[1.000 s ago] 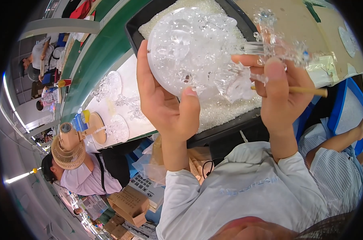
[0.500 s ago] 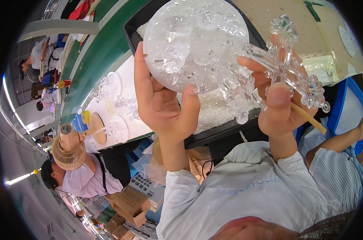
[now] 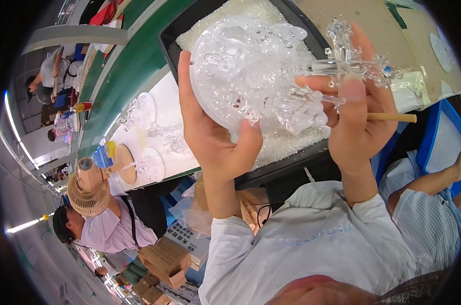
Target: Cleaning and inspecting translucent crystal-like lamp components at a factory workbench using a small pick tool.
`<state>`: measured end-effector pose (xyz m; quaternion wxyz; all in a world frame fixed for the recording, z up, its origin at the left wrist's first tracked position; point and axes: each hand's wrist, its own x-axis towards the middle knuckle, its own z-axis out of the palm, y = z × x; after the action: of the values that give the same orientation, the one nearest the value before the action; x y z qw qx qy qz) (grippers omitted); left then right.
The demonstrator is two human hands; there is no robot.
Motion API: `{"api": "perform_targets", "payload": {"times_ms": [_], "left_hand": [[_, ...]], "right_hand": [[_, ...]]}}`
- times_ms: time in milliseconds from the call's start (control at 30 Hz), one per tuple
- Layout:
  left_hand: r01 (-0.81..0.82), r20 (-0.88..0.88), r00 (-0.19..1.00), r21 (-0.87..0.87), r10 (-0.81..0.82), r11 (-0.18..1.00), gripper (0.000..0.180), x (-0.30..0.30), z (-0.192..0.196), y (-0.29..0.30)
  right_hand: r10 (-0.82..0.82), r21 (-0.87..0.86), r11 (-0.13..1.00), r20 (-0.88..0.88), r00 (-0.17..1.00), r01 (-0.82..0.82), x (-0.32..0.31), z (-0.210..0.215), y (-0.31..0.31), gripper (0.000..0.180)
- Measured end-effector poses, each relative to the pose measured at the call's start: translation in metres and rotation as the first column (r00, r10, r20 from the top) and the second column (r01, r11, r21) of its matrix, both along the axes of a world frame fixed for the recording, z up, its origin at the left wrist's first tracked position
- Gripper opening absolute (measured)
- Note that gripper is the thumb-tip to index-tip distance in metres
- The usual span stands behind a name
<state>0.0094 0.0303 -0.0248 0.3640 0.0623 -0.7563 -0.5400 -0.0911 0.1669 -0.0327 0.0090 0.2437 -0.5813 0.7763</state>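
Hands first: two of them, both raised over the black tray. The left hand (image 3: 210,137) cups one clear glass bowl (image 3: 240,66) from below, thumb up on its lower rim and fingers spread along its left side. The right hand (image 3: 357,122) pinches one clear glass branch piece (image 3: 352,63), a spiky cross-shaped ornament whose stem runs left to touch the bowl, and the same hand also grips one thin wooden stick (image 3: 393,117) that pokes out to the right. A cluster of glass petals (image 3: 299,109) hangs where the branch piece meets the bowl, between the two thumbs.

Beneath the hands lies one black tray (image 3: 169,46) filled with small clear beads (image 3: 286,140); the bowl is held above it, not resting in it. The tray sits near the front edge of the tabletop (image 3: 373,25), whose tan surface runs off toward the far right corner.

Left of the tray, a white sheet (image 3: 164,96) carries about three more glass pieces (image 3: 139,109), well apart from the hands. Past the tabletop's left end, one person in a pale shirt (image 3: 113,229) sits beside one small wicker fan (image 3: 88,195). Two more people (image 3: 50,76) are farther off. One cardboard box (image 3: 164,259) stands on the floor below.
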Motion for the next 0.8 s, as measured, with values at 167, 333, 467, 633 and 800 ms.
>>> {"api": "perform_targets", "payload": {"times_ms": [167, 333, 467, 633, 800], "left_hand": [[-0.038, 0.07, 0.997, 0.012, 0.037, 0.999, 0.093, -0.001, 0.004, 0.006], [-0.046, 0.039, 0.998, 0.039, 0.045, 0.998, 0.094, 0.0, 0.004, 0.01], [-0.058, 0.036, 0.998, 0.005, 0.058, 0.998, 0.093, 0.001, 0.003, 0.01], [-0.131, 0.031, 0.991, -0.034, 0.132, 0.991, 0.091, 0.0, -0.003, 0.006], [-0.115, -0.048, 0.991, 0.159, 0.124, 0.981, 0.088, -0.005, -0.002, 0.006]], "right_hand": [[0.047, -0.025, 0.999, 0.008, 0.999, -0.047, 0.003, 0.003, -0.001, 0.05], [0.071, -0.021, 0.997, 0.019, 0.997, -0.07, 0.004, 0.006, -0.001, 0.051], [0.094, -0.028, 0.995, 0.065, 0.993, -0.093, 0.004, 0.01, 0.001, 0.052], [0.191, -0.07, 0.98, 0.089, 0.978, -0.185, 0.005, 0.005, -0.001, 0.055], [0.294, 0.029, 0.956, -0.114, 0.949, -0.293, 0.004, -0.004, 0.008, 0.062]]}}
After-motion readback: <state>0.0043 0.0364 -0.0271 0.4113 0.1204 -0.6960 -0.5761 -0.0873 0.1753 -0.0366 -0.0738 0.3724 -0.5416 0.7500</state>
